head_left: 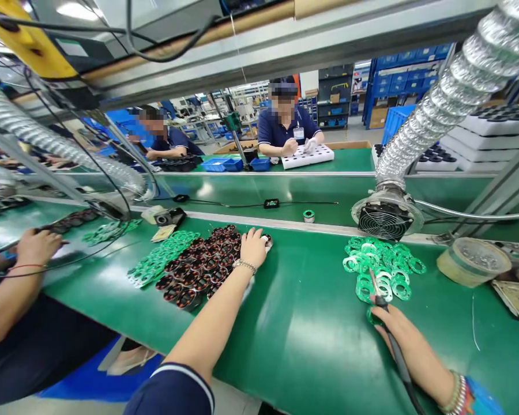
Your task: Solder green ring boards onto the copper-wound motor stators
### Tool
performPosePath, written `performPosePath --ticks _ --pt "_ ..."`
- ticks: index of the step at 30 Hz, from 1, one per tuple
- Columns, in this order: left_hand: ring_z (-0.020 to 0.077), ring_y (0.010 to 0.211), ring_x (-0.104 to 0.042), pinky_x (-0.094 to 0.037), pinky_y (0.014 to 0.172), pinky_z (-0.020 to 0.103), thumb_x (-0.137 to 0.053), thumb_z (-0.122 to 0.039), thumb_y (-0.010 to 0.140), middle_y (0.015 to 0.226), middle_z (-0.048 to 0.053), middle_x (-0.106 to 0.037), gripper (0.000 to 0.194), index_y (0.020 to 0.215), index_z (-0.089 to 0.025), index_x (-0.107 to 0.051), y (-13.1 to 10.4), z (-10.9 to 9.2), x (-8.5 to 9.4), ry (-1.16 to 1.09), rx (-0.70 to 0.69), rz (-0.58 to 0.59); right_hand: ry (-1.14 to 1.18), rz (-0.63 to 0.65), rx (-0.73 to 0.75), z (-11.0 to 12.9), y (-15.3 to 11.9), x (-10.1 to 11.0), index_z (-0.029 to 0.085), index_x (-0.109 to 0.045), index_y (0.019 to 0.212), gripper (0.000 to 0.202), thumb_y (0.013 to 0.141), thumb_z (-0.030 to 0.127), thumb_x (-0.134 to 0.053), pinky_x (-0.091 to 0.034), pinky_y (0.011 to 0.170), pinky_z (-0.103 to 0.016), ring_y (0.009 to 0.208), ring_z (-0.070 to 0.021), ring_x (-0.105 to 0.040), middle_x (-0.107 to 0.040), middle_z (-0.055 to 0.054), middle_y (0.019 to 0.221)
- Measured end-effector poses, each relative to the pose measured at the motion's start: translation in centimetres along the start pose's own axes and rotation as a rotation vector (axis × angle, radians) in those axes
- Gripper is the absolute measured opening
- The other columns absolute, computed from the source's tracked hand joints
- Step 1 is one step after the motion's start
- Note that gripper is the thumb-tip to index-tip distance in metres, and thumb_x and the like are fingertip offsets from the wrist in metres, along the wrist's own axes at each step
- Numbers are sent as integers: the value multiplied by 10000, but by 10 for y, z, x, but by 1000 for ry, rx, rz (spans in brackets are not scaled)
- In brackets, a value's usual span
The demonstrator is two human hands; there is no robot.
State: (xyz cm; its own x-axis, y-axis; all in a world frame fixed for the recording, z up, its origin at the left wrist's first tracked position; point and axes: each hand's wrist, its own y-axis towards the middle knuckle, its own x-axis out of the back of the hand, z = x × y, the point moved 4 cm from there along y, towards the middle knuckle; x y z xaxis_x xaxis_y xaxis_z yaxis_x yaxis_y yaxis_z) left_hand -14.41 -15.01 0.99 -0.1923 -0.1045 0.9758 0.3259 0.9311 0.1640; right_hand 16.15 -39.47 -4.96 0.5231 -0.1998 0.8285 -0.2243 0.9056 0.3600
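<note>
The person's left hand (pixel 251 251) reaches down at the right edge of a cluster of black, round motor-like parts with copper-coloured windings (pixel 203 265), its fingers bent and slightly spread beside a small white-and-dark piece (pixel 267 242); whether they grip that piece or only touch it I cannot tell. The right hand (pixel 401 331) has its fingers wrapped around the dark handle of a slim soldering iron (pixel 391 334), whose metal tip points forward over a loose heap of green, ring-shaped circuit boards (pixel 378 256). One more green ring (pixel 373 316) lies right at the right fingertips, partly covered. All of this is on a glossy green table (pixel 303 334). Left of the black parts, and touching them, lie rows of green, perforated board panels (pixel 160 259). Just behind the heap of rings stands a round, black-grilled fan (pixel 384 222) under a ribbed silver foil duct (pixel 441 104). A translucent plastic tub (pixel 473 262) sits to the right of the heap, and a small spool with a green top (pixel 308 216) is beyond the table's pale ledge. At far left, a co-worker's hand (pixel 38 251) is above the same table.
</note>
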Motion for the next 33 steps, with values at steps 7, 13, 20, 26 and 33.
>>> performPosePath --ticks 7,13,20,26,33 --pt "231 1274 -370 -285 1067 402 -638 -185 737 1376 43 -431 186 916 -228 -667 -74 -64 -4 -180 -486 287 103 221 36 56 -16 5 243 -445 1206 333 893 145 -392 -518 840 -342 990 -196 -592 -577 -91 1098" --pt "214 1278 -372 -317 1059 402 -555 -144 784 1410 100 -363 450 1218 -229 -476 -170 -89 -3 -661 -508 472 112 105 23 74 -36 1 219 -412 1215 351 878 117 -414 -501 874 -377 1063 -217 -562 -556 -131 1158" --pt "340 1260 -368 -201 1062 580 -763 -410 583 1258 183 -490 724 1173 -156 -430 -214 -118 -26 -637 -125 177 223 -70 -29 90 -25 8 203 -445 1170 325 854 161 -505 -517 817 -342 935 -197 -602 -594 -107 1065" --pt "280 1167 -489 -232 1062 543 -671 -287 698 1029 94 -624 376 1014 -188 -493 -214 -148 -24 -687 -186 173 306 -76 31 116 -8 1 215 -473 1116 284 843 168 -533 -516 714 -311 798 -178 -587 -595 -66 909" --pt "234 1003 -565 -391 971 441 -698 -206 649 1071 74 -586 449 1054 -200 -503 -224 -154 -13 -918 -263 279 398 -156 -151 109 -12 14 223 -485 1024 232 827 100 -491 -488 659 -226 682 -121 -588 -601 -10 797"
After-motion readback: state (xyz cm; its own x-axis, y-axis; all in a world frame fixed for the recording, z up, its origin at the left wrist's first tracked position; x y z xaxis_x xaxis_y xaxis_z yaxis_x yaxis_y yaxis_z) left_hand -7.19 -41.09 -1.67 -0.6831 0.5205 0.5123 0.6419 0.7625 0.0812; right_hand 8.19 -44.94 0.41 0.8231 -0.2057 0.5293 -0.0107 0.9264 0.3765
